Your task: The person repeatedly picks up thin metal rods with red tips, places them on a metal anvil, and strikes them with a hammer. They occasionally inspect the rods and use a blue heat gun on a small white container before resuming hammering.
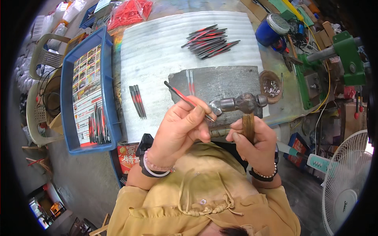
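Observation:
My left hand (179,131) pinches a thin black-and-red rod (185,99) that slants up to the left, its lower end at the hammer's face. My right hand (254,141) grips the wooden handle of a steel ball-peen hammer (238,104), whose head lies sideways over a grey metal block (220,84). Two more rods (190,82) lie on the block. Three rods (138,101) lie side by side on the white corrugated sheet (157,51). A heap of several rods (210,41) sits at the sheet's far end.
A blue tray (106,78) at the left holds printed cards and several rods. A brown dish of small metal parts (271,87), a blue can (269,29) and a green machine (338,55) stand at the right. A white fan (346,185) is at lower right.

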`<state>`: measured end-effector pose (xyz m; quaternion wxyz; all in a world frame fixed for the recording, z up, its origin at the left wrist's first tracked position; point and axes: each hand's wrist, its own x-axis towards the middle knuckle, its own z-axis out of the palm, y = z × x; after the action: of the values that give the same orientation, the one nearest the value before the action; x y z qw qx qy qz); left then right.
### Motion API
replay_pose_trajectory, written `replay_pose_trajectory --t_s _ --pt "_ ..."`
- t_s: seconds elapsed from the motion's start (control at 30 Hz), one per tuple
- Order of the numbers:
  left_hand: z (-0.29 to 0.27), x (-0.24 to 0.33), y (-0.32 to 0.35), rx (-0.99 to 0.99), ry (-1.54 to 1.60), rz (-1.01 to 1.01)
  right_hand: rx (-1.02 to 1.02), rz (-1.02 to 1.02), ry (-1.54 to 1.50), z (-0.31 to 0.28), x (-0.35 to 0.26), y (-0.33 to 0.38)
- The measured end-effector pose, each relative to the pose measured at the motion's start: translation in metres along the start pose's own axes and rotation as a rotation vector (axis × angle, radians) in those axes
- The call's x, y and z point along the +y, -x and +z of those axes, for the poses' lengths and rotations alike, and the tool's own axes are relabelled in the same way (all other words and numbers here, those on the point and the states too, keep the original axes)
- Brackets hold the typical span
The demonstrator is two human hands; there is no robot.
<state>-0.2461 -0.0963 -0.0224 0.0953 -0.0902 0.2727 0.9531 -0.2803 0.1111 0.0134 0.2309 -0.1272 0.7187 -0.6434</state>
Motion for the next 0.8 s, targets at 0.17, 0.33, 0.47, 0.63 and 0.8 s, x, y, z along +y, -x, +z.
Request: replay_pose_trajectory --t_s 0.17,0.33,0.47,0.63,0.8 --pt "0.002 -0.003 0.009 0.009 -0.022 0.013 -0.010 -0.017 -0.111 0.022 -0.001 -0.016" --pt "0.002 -0.005 0.013 0.055 -0.119 0.084 -0.036 0.130 -0.031 0.023 -0.002 -0.023" --pt "0.003 -0.009 0.013 0.067 -0.229 0.118 -0.069 0.112 -0.104 0.024 0.003 -0.026" --pt "0.006 -0.009 0.011 0.068 -0.224 0.059 -0.108 0.136 -0.231 0.020 0.007 -0.026" --pt "0.004 -0.007 0.007 0.105 -0.110 -0.064 -0.032 0.143 -0.322 0.012 0.014 -0.021"
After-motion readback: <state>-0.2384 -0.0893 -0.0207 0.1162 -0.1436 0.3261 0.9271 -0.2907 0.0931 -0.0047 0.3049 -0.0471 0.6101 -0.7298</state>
